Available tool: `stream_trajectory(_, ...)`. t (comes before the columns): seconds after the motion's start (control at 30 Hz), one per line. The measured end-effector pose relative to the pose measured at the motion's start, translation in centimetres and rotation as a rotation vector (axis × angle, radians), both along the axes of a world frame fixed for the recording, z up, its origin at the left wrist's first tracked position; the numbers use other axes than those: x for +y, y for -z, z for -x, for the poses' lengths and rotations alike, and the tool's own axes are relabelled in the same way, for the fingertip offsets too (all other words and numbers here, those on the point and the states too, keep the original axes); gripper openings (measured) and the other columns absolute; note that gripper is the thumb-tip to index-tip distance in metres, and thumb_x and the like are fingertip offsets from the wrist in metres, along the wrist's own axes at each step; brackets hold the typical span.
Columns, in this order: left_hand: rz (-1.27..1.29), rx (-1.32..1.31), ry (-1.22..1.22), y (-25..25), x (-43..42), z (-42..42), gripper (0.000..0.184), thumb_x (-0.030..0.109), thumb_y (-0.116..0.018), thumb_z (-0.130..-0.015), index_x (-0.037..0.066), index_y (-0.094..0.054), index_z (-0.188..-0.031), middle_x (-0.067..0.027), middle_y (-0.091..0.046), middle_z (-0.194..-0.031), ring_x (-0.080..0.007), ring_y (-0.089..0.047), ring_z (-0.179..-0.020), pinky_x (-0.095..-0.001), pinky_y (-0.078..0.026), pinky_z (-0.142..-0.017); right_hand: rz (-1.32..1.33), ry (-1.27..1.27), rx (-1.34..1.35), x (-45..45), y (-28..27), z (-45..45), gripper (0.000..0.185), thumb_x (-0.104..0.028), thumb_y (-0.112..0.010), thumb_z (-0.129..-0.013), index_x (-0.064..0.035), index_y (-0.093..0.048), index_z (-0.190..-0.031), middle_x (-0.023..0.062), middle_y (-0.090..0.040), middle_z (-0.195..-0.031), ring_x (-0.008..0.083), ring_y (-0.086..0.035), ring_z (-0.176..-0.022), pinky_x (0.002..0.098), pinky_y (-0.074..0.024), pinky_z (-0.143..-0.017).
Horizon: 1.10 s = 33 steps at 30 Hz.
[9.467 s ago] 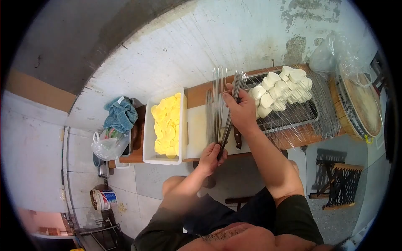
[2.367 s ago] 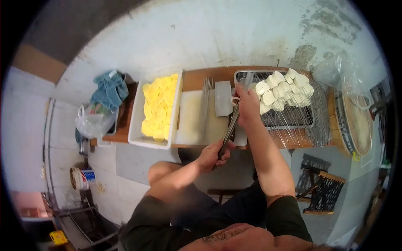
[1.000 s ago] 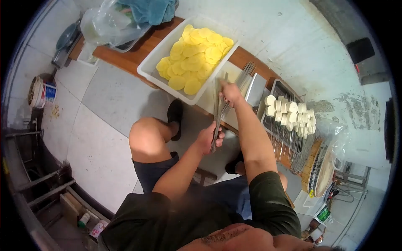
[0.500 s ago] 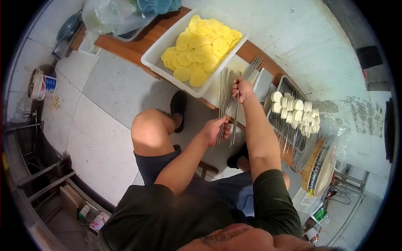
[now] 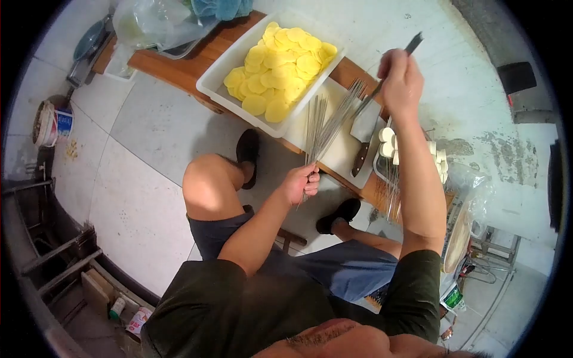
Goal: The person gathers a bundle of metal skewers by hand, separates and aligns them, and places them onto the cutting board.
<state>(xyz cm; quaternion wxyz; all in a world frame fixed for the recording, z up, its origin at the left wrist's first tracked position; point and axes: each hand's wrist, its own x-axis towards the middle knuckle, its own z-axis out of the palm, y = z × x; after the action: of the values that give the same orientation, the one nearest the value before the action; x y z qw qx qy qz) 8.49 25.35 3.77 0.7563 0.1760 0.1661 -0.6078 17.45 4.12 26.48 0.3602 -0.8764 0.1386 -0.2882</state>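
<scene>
Low at the bench edge, my left hand [image 5: 301, 184] is closed around a bundle of thin metal skewers [image 5: 325, 132], which fan out above the fist over a white cutting board [image 5: 339, 156]. My right hand [image 5: 402, 83] is raised to the right, its fingers wrapped round a narrow, dark-looking bunch of skewers [image 5: 371, 96] that sticks out at both ends. Below that bunch, a cleaver [image 5: 364, 126] with a brown handle lies on the board. Beside the board stands a white tub [image 5: 210, 83] heaped with thin yellow potato slices [image 5: 280, 71].
White round pieces on skewers [image 5: 388, 143] lie at the right, partly hidden by my right forearm. A plastic bag [image 5: 158, 24] and blue cloth [image 5: 224, 7] sit at the bench's far left. A wall [image 5: 441, 65] rises behind. A bucket [image 5: 54, 124] stands on the floor.
My right hand has moved up and right, away from the left-hand bundle, carrying a bunch of skewers. The cleaver now shows fully. My left hand keeps its hold nearly in place.
</scene>
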Motion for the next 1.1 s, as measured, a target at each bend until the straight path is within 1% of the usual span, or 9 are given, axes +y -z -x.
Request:
stream_trajectory(0.13,-0.01,0.036,0.005,0.0,0.2,-0.2,0.022,0.03,-0.046,-0.098,0.011,-0.047,-0.088,0.002,-0.04,-0.067,-0.0078,-0.031,-0.046,-0.0232,-0.028,-0.042,0.678,-0.391,0.051,2.4,4.6,4.3,0.012,-0.017,-0.057,-0.083,-0.0086,-0.058,-0.092,0.0088,-0.064,-0.092,0.0312,-0.061,-0.084,0.0407,-0.0499,-0.07)
stream_trajectory(0.33,-0.113,-0.041,-0.024,1.6,-0.3,-0.3,0.026,0.033,-0.046,-0.097,0.012,-0.051,-0.081,0.0019,-0.043,-0.061,-0.0086,-0.034,-0.043,-0.0232,-0.028,-0.038,0.626,-0.816,0.254,7.1,12.7,12.9,0.039,-0.012,-0.065,-0.071,-0.0042,-0.058,-0.108,0.0112,-0.057,-0.116,0.0279,-0.054,-0.114,0.0351,-0.0467,-0.095)
stream_trajectory(0.37,-0.181,-0.05,-0.043,2.3,-0.6,0.0,0.027,0.034,-0.047,-0.096,0.015,-0.053,-0.079,0.0024,-0.044,-0.057,-0.009,-0.036,-0.041,-0.0229,-0.027,-0.036,0.538,-0.773,0.249,7.4,14.0,13.7,0.04,-0.011,-0.065,-0.07,-0.0029,-0.059,-0.108,0.0111,-0.056,-0.117,0.029,-0.052,-0.117,0.0358,-0.0461,-0.097)
stream_trajectory(0.57,0.037,-0.019,-0.118,0.1,-1.0,-0.2,0.033,0.037,-0.035,-0.1,0.013,-0.058,-0.102,-0.003,-0.061,-0.098,-0.0169,-0.06,-0.089,-0.0315,-0.052,-0.075,0.383,-0.649,0.209,8.5,15.0,14.9,0.037,-0.005,-0.062,-0.069,-0.0018,-0.059,-0.106,0.0128,-0.055,-0.118,0.03,-0.053,-0.116,0.0374,-0.0471,-0.095)
stream_trajectory(0.67,0.061,-0.085,-0.056,-0.8,-1.4,-0.1,0.034,0.035,-0.032,-0.101,0.012,-0.057,-0.102,-0.0039,-0.06,-0.101,-0.0174,-0.059,-0.091,-0.0326,-0.051,-0.078,0.33,-0.61,0.216,8.0,14.8,15.6,0.036,-0.006,-0.062,-0.068,-0.0023,-0.059,-0.104,0.0132,-0.054,-0.117,0.0313,-0.053,-0.114,0.0398,-0.0451,-0.098)
stream_trajectory(0.7,-0.113,-0.046,-0.091,-2.5,-2.0,0.0,0.035,0.033,-0.03,-0.101,0.009,-0.055,-0.103,-0.0034,-0.059,-0.09,-0.0166,-0.058,-0.076,-0.0311,-0.05,-0.065,0.35,-0.612,0.212,7.9,14.8,15.6,0.036,-0.006,-0.062,-0.068,-0.0022,-0.059,-0.103,0.0132,-0.054,-0.117,0.0311,-0.053,-0.113,0.0405,-0.0443,-0.099)
stream_trajectory(0.9,-0.466,-0.448,0.238,-0.1,-1.6,-0.1,0.031,0.038,-0.044,-0.095,0.01,-0.058,-0.099,-0.0012,-0.056,-0.077,-0.0114,-0.057,-0.07,-0.0296,-0.046,-0.06,0.379,-0.585,0.263,7.0,10.0,18.4,0.035,-0.011,-0.067,-0.069,-0.005,-0.061,-0.102,0.0126,-0.055,-0.117,0.0312,-0.055,-0.106,0.0399,-0.0464,-0.089)
stream_trajectory(1.0,-0.573,-0.742,0.264,-0.6,-2.3,0.1,0.031,0.034,-0.044,-0.096,0.005,-0.057,-0.096,-0.0071,-0.054,-0.067,-0.0221,-0.053,-0.059,-0.0329,-0.042,-0.051,0.344,-0.396,0.269,5.6,7.5,20.3,0.032,-0.014,-0.069,-0.071,-0.0042,-0.061,-0.101,0.0133,-0.059,-0.111,0.0324,-0.057,-0.099,0.0392,-0.0483,-0.084)
stream_trajectory(1.1,-0.854,-1.584,0.18,0.0,-4.2,-1.3,0.035,0.034,-0.045,-0.094,0.0,-0.055,-0.095,-0.0187,-0.062,-0.078,-0.0353,-0.059,-0.073,-0.0414,-0.046,-0.067,0.268,-0.159,0.175,3.5,6.7,21.5,0.027,-0.013,-0.069,-0.077,-0.0011,-0.06,-0.1,0.0155,-0.062,-0.102,0.0336,-0.061,-0.091,0.0387,-0.05,-0.081)
